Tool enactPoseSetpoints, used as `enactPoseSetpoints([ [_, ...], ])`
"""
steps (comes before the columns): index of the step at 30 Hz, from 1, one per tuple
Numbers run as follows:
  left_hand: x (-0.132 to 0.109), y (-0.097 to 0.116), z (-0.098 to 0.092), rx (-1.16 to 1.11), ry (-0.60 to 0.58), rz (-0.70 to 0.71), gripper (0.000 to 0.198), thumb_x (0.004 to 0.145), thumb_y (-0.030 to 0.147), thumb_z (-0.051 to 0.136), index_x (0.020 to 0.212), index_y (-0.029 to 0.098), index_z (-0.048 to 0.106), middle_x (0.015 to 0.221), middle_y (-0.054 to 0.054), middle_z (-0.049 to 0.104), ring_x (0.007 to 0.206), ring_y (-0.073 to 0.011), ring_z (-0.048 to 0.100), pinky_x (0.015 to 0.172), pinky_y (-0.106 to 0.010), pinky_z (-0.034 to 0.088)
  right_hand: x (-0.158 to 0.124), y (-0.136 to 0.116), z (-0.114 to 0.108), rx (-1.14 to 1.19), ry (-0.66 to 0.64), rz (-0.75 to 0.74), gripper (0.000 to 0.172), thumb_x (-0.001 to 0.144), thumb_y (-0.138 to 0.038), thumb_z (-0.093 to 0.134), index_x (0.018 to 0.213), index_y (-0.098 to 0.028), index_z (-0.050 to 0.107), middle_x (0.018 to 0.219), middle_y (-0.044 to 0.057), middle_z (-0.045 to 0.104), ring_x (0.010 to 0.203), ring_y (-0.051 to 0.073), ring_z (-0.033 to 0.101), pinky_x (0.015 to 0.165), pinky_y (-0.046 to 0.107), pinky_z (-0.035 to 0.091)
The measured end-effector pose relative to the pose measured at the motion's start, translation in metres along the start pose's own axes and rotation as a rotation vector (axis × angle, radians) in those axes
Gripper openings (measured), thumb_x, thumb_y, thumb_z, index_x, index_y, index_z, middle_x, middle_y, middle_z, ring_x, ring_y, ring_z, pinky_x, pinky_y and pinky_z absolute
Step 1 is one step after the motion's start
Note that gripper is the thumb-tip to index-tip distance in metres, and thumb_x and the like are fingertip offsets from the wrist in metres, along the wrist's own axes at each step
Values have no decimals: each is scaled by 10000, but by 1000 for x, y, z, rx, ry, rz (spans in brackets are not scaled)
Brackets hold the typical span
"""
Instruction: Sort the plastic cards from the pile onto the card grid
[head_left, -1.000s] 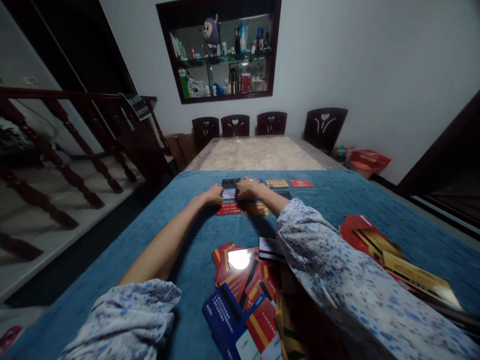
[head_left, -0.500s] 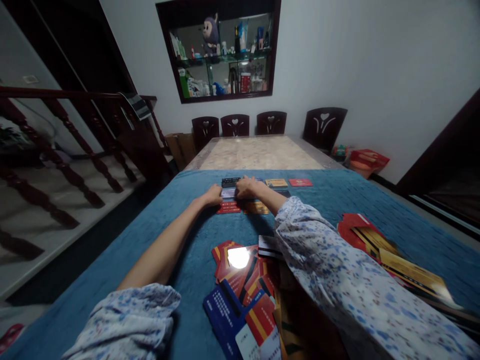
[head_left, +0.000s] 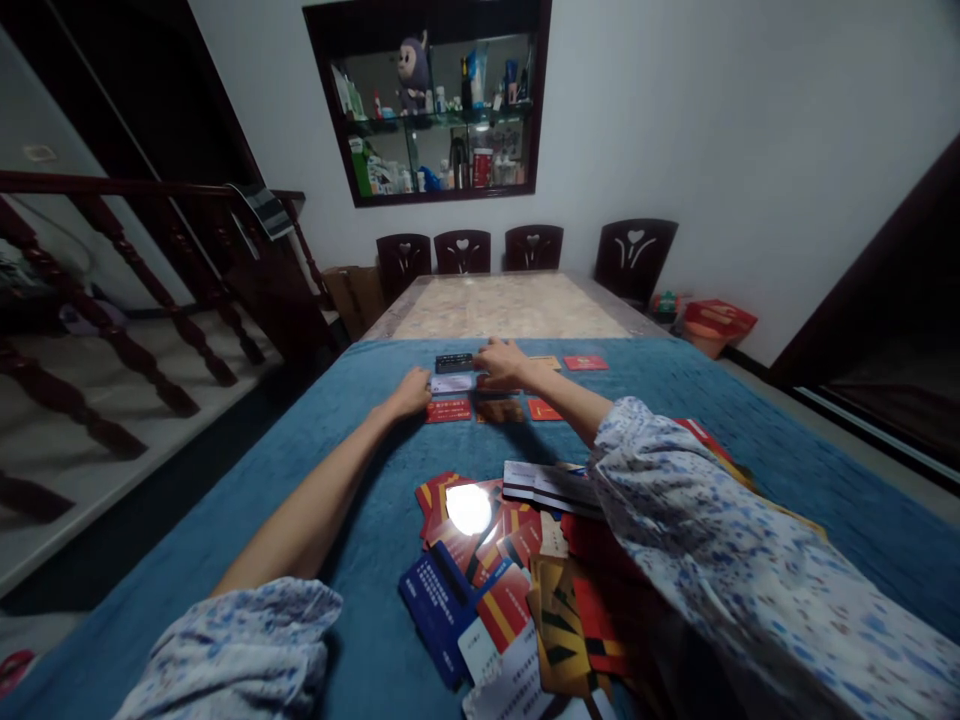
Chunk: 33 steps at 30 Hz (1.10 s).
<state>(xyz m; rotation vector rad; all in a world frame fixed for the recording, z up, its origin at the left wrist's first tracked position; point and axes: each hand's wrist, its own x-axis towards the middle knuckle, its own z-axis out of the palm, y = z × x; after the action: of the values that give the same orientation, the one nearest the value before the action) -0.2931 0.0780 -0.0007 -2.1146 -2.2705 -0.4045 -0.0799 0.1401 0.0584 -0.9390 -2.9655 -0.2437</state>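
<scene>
My left hand [head_left: 411, 392] is closed, its fingertips at the left edge of a whitish card [head_left: 451, 384] lying on the blue cloth. My right hand [head_left: 504, 364] is over the card rows with thumb and fingers apart, covering some cards beneath it. Behind the whitish card lies a black card [head_left: 454, 363]. To the right are a yellow card [head_left: 545, 362], partly hidden by my right hand, and a red card [head_left: 585, 363]. The nearer row has a red card [head_left: 448, 410], an orange-brown card [head_left: 500, 411] and another red card [head_left: 543, 409], partly under my right forearm.
Close to me lies a loose heap of cards with a blue card [head_left: 439, 600], a gold card [head_left: 559, 620] and whitish striped cards [head_left: 544, 484]. More cards lie partly behind my right sleeve. Chairs [head_left: 532, 248] stand beyond the table [head_left: 510, 303]; a railing [head_left: 150, 185] runs left.
My right hand has lifted slightly back and away from the whitish card, uncovering more of it. My left hand stays by its left edge. The view has shifted slightly.
</scene>
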Motion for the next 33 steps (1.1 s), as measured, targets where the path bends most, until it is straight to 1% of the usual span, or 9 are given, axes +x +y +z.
enactPoseSetpoints([
  [3,-8,4,-2,-10,45,-15,249,837,119,508,1042,113,650,1067,-124,629,1005,-220,587,939,-322,469,-11,2,0,2,46,14,248,875,-257,517,1003,-195,720,1157,130,676,1140,302,490,853,385,382],
  [5,-14,7,-4,-9,68,-25,294,865,137,490,1122,106,629,1110,-137,614,1046,-229,577,963,-340,459,-18,3,2,-6,85,31,269,904,-240,468,981,-183,719,1128,134,688,1120,292,500,839,375,367],
  [7,-19,11,-5,-8,91,-26,314,884,146,473,1158,107,622,1139,-145,603,1083,-236,566,980,-357,450,-25,3,4,-13,111,34,285,917,-230,447,982,-175,719,1110,142,694,1108,289,505,830,372,353],
  [12,-35,26,-5,-38,143,28,284,913,153,451,1090,111,669,1121,-143,625,1090,-235,570,975,-363,450,-47,-1,4,-12,140,21,290,930,-229,438,989,-180,718,1086,134,703,1068,278,509,787,359,327],
  [17,-54,47,-3,-44,172,82,278,926,144,437,934,123,714,1072,-136,656,1026,-228,597,941,-365,457,-75,-5,5,22,150,36,253,922,-211,466,963,-190,715,1066,118,707,1028,261,506,756,341,297],
  [22,-70,65,-1,-58,177,121,287,924,133,440,873,133,722,1027,-122,672,981,-217,607,926,-352,456,-100,-5,9,20,191,37,243,932,-225,477,941,-192,718,1016,114,714,1023,260,505,783,351,279],
  [27,-84,82,2,-115,166,144,291,906,105,442,917,145,731,1043,-110,677,1014,-225,604,946,-366,439,-129,-4,15,36,208,31,230,932,-225,489,913,-200,717,993,102,708,1011,251,493,762,345,267],
  [31,-96,98,5,-137,156,180,309,878,73,454,997,150,729,1082,-110,673,1053,-234,590,972,-396,422,-154,-2,26,33,242,52,234,948,-250,485,910,-209,713,930,88,703,999,244,485,772,353,267],
  [33,-103,107,7,-153,140,214,321,866,61,460,1030,141,723,1091,-117,672,1063,-239,583,966,-403,429,-167,-1,34,30,270,54,218,945,-258,502,910,-210,712,958,88,707,1021,244,487,792,362,270],
])
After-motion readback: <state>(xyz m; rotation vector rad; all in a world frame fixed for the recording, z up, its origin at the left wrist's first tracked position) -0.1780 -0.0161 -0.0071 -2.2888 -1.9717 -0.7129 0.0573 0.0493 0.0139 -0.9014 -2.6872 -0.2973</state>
